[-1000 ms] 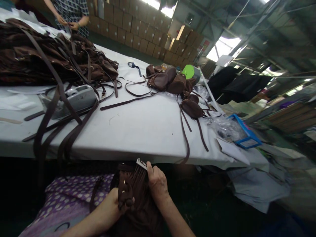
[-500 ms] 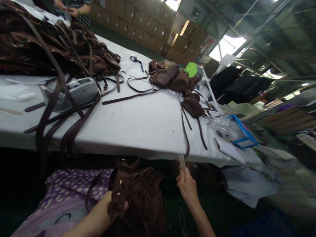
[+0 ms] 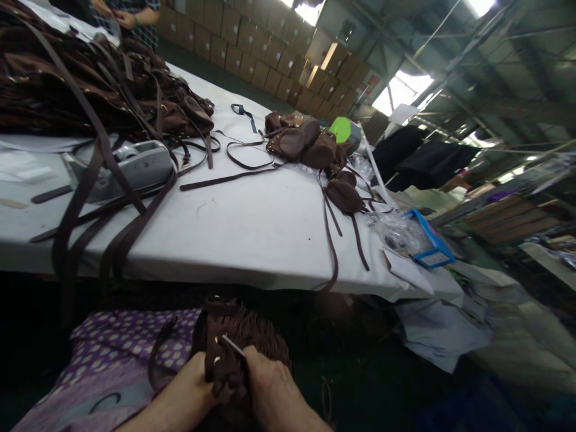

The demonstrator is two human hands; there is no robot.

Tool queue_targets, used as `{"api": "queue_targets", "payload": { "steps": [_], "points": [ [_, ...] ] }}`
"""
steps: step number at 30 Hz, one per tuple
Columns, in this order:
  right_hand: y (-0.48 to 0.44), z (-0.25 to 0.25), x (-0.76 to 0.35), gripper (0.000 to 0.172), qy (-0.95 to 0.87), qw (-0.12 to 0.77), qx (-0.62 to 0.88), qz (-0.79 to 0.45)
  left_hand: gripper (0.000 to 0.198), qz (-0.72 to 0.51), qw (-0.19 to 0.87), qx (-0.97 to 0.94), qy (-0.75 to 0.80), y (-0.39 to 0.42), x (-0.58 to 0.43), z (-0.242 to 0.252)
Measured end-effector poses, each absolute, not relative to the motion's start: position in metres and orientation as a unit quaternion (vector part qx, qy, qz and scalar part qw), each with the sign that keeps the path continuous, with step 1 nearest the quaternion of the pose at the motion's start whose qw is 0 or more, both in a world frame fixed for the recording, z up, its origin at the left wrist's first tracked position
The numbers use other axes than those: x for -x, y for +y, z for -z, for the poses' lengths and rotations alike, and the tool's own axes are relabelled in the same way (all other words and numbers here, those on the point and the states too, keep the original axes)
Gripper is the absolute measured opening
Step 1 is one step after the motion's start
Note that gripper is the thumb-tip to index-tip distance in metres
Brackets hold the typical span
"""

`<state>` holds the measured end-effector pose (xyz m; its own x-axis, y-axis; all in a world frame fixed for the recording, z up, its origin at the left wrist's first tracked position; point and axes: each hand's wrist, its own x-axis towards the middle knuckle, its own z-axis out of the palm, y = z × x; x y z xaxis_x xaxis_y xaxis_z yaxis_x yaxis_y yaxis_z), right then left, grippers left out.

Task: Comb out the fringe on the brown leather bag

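Before us stands the white table (image 3: 252,222). Below its near edge, the left hand (image 3: 195,378) grips the brown fringed bag (image 3: 243,327). The right hand (image 3: 272,381) clasps a thin pale comb (image 3: 234,346), tip near the metal studs (image 3: 217,360). Caution: crosswise pulling could catch a stud; a slack left grip could let the bag twist.

I hold a dark brown bag (image 3: 265,336) just below the near edge of the white table (image 3: 252,234), my left hand (image 3: 198,378) closed on its left side. Its surface is soft and matte, with gold-coloured metal fittings down the front and a mass of thin fringe strips towards the right. The lower part runs into shadow. A pale, slim comb (image 3: 234,346) juts from my right hand (image 3: 272,381), slanting up and left across the bag, seen nearly edge-on, its teeth indistinct.
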<state>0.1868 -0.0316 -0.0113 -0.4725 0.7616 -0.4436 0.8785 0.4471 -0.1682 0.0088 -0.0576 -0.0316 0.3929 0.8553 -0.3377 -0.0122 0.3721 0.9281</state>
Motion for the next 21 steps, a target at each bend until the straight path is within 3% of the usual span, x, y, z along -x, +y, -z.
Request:
{"api": "queue_targets", "payload": {
  "steps": [3,6,11,15,18,21],
  "points": [
    [-0.025,0.034,-0.186,0.043,0.816,0.226,-0.526,0.085,0.033,-0.349,0.690,-0.456,0.440,-0.060,-0.011,0.018],
    [-0.005,0.050,-0.198,0.045,0.789,0.228,-0.568,0.046,0.026,-0.363,0.691,-0.452,0.432,-0.063,-0.012,0.012],
    [0.041,0.051,-0.252,0.038,0.723,0.219,-0.655,0.039,0.023,-0.345,0.683,-0.446,0.465,-0.070,-0.008,0.034],
    [0.039,0.022,-0.274,0.037,0.717,0.175,-0.667,0.104,0.029,-0.408,0.693,-0.260,0.535,-0.063,-0.006,0.038],
    [-0.001,0.003,-0.261,0.048,0.772,0.096,-0.607,0.165,0.035,-0.418,0.704,-0.124,0.561,-0.055,-0.010,0.023],
    [-0.048,0.008,-0.242,0.070,0.847,0.122,-0.500,0.137,0.034,-0.387,0.714,-0.147,0.565,-0.051,-0.013,0.009]
  ]
}}
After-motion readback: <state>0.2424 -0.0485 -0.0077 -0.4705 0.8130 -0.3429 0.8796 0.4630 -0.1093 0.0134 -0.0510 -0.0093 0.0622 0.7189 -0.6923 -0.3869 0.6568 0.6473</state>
